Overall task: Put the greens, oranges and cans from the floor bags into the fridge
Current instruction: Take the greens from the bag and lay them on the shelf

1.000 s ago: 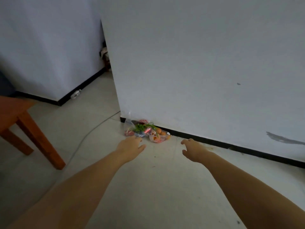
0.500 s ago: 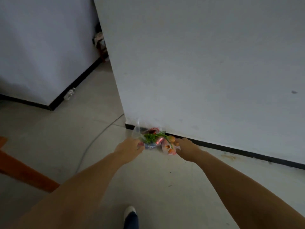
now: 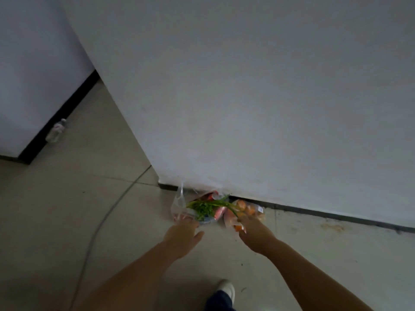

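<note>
Clear plastic bags lie on the floor against the base of a white wall. The left bag (image 3: 179, 202) holds red cans (image 3: 210, 195), and a bunch of greens (image 3: 207, 207) lies across it. The right bag (image 3: 251, 211) holds oranges (image 3: 249, 209). My left hand (image 3: 183, 235) reaches the near edge of the left bag, fingers spread. At the near edge of the orange bag, my right hand (image 3: 252, 230) has its fingertips against the plastic; a grip cannot be made out.
A white wall corner (image 3: 157, 176) with a dark skirting strip stands right behind the bags. A grey cable (image 3: 105, 221) runs across the tiled floor on the left. A plastic bottle (image 3: 56, 131) lies by the far wall. My shoe (image 3: 224, 290) is below.
Both hands have moved forward and down from open floor to the bags' near edges. The view has closed in on the bags, and the wooden table has left view.
</note>
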